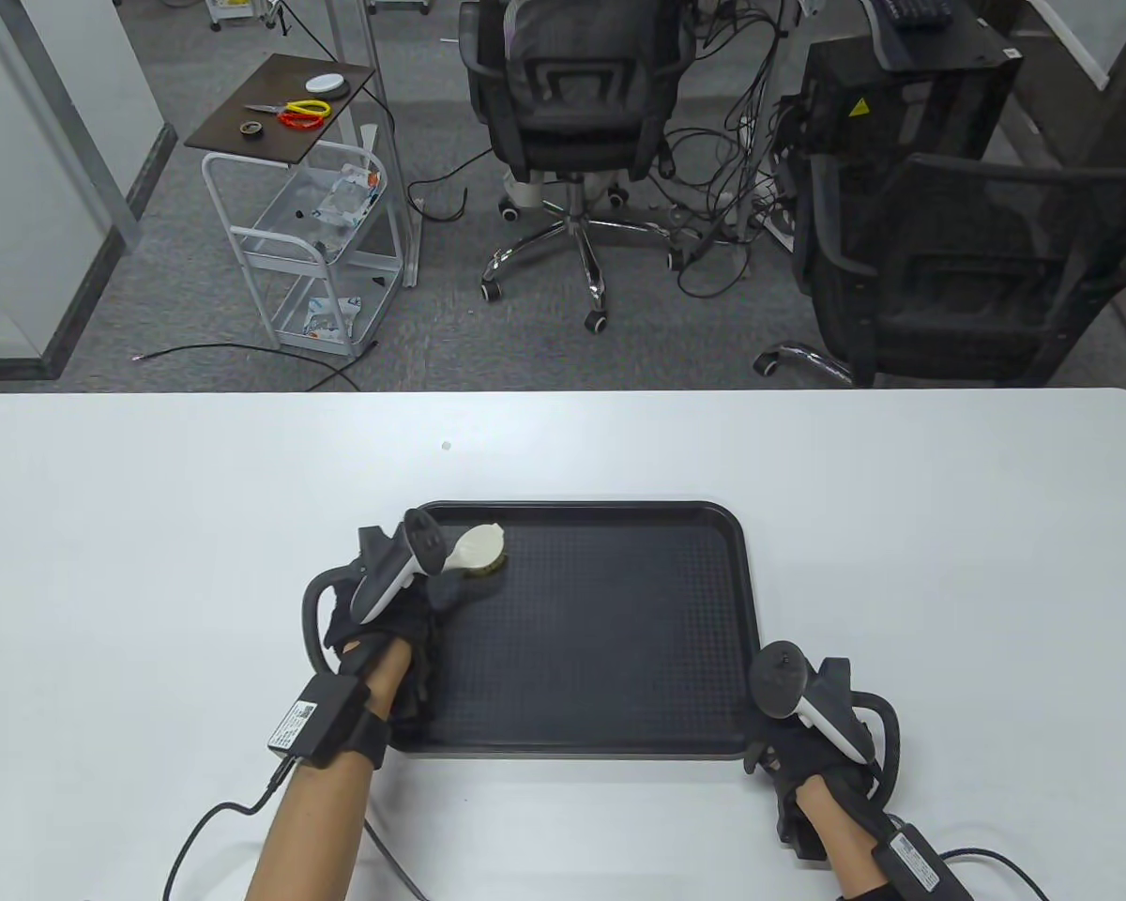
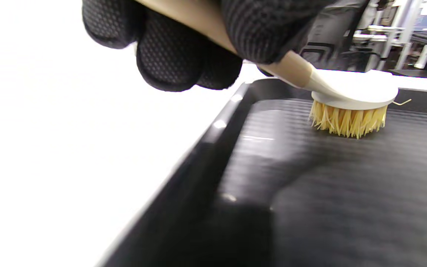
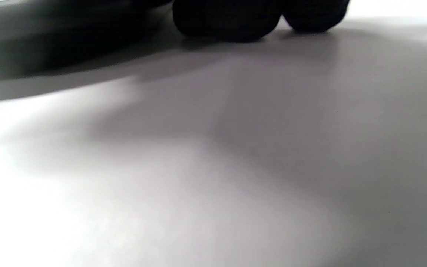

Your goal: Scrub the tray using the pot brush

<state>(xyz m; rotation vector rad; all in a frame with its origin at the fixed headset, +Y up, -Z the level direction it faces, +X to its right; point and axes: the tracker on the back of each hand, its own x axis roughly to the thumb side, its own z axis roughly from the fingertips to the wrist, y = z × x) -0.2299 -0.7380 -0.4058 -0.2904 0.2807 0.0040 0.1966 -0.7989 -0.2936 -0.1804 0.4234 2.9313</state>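
Note:
A black tray (image 1: 619,657) lies on the white table (image 1: 150,526). My left hand (image 1: 403,610) grips the tan handle of the pot brush (image 1: 479,547). Its white round head sits near the tray's far left corner. In the left wrist view the yellow bristles of the brush (image 2: 350,118) touch the tray floor (image 2: 347,193), and my fingers (image 2: 169,55) wrap the handle. My right hand (image 1: 807,741) rests on the table at the tray's near right corner. In the right wrist view its fingertips (image 3: 228,18) touch the table beside the tray rim (image 3: 50,44) and hold nothing.
Cables run from both wrists over the table's near edge (image 1: 206,826). Beyond the far table edge stand two office chairs (image 1: 582,113) and a white cart (image 1: 319,235).

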